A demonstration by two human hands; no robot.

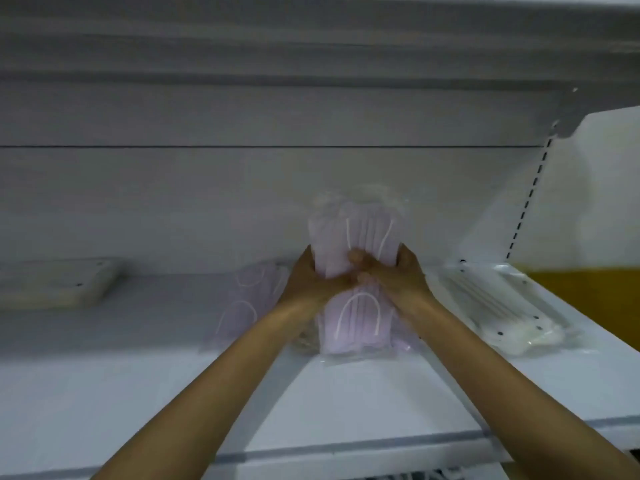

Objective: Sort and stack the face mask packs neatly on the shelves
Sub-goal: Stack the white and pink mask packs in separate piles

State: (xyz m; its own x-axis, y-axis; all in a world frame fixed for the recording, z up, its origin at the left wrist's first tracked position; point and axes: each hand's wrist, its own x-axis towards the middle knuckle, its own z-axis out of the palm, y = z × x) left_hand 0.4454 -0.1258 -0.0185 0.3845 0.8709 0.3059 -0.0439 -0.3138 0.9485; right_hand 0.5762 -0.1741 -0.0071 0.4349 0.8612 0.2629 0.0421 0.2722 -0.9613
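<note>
A pale pack (57, 284) lies far left on the shelf (104, 393). The left hand (313, 280) and right hand (398, 275) squeeze purple mask packs (356, 237) together, mid-shelf. Best to lower them flat, edges even. White packs (498, 306) lie right.

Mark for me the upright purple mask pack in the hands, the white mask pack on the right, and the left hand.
upright purple mask pack (360, 233), head view, upper front face.
white mask pack (498, 306), head view, middle of wrapper.
left hand (311, 282), head view, back of hand.
</note>
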